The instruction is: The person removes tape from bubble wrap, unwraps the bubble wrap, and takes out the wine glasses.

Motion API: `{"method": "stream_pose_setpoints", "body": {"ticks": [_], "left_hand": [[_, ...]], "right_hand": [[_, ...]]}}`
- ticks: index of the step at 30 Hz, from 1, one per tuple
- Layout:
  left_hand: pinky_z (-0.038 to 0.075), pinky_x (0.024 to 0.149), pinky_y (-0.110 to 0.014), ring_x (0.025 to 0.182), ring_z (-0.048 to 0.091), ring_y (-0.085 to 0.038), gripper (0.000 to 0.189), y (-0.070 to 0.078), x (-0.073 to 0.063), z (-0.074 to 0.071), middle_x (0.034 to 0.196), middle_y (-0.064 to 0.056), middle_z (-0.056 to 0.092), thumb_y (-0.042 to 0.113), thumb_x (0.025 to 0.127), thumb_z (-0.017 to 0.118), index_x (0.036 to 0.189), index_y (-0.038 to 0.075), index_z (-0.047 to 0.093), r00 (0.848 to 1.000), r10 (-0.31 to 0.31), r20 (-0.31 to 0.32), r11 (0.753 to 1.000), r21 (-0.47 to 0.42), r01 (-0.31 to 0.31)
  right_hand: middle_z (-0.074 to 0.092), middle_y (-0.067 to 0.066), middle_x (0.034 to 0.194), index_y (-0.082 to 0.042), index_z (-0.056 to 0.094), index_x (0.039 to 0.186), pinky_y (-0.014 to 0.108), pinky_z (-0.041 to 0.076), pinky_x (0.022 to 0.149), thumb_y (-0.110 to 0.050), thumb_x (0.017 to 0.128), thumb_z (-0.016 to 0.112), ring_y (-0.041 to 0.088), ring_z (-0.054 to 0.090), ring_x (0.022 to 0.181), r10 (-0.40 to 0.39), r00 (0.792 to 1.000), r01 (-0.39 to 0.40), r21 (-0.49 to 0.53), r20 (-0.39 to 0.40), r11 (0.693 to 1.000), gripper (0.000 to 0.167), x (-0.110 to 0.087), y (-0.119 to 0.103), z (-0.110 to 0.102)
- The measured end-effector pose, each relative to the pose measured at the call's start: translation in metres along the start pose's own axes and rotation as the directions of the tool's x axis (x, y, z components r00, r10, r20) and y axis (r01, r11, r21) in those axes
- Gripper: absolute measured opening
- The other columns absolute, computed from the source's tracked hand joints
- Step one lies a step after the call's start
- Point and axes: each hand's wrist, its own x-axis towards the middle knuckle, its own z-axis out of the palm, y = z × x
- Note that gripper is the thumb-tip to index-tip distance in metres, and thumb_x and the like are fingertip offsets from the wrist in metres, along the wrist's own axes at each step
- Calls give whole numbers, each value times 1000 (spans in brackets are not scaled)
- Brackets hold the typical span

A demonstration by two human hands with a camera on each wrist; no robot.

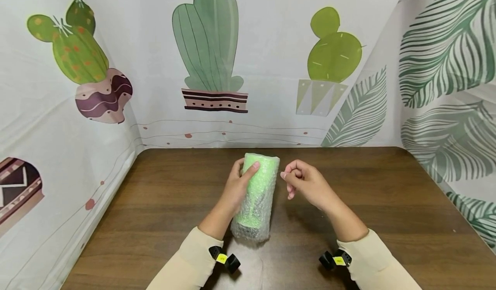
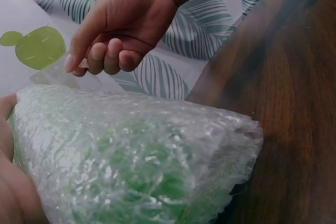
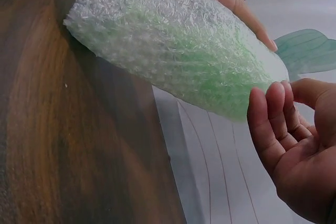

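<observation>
A green cylinder-like item in clear bubble wrap (image 1: 255, 199) stands tilted over the table, its lower end toward me. My left hand (image 1: 237, 185) grips its upper left side, thumb laid across the front. In the left wrist view the bubble-wrapped item (image 2: 142, 156) fills the lower part, with a loose wrap edge at its end. Just right of the item's top, my right hand (image 1: 306, 182) has curled fingers, thumb tip meeting the index finger. Nothing shows clearly between them. The right wrist view has this right hand (image 3: 299, 135) close to the wrap's upper end.
A brown wooden table (image 1: 162, 195) lies under both hands. White cloth with cactus prints (image 1: 271, 57) hangs behind it and on the left, and leaf prints (image 1: 445, 66) cover the right side. Each wrist carries a black camera with a yellow label.
</observation>
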Motion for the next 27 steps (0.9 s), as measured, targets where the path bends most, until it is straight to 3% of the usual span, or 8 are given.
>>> {"method": "stream_pose_setpoints", "body": {"ticks": [8,17,22,27], "left_hand": [[56,77,-31,92,62,-18,62,-1,-1,2,119,-9,58,50,93,69,144,24,44,1000,-7,24,1000,4,7],[56,78,-32,95,62,-19,65,-1,-2,1,123,-12,58,55,93,65,146,25,41,1000,2,32,1000,12,-3],[56,79,-32,94,62,-19,63,-1,-1,1,122,-12,58,53,94,66,145,24,42,999,6,33,1000,6,-6],[56,78,-32,93,63,-19,63,-1,-1,2,120,-11,59,52,94,66,145,24,42,999,6,35,1000,7,-7]], "right_hand": [[61,14,76,8,44,113,37,62,66,-3,100,55,20,65,62,-28,999,25,73,39,997,20,1,0,2],[65,19,93,7,57,118,35,61,64,-13,102,59,15,64,71,-49,997,46,58,52,997,25,-1,-3,-3],[59,14,81,-3,65,117,38,61,63,-18,102,60,16,61,66,-48,999,48,1,24,999,21,-1,-2,-3],[59,12,80,3,59,120,40,62,64,-15,104,56,25,67,67,-29,997,22,102,66,995,25,-1,-3,-2]]}}
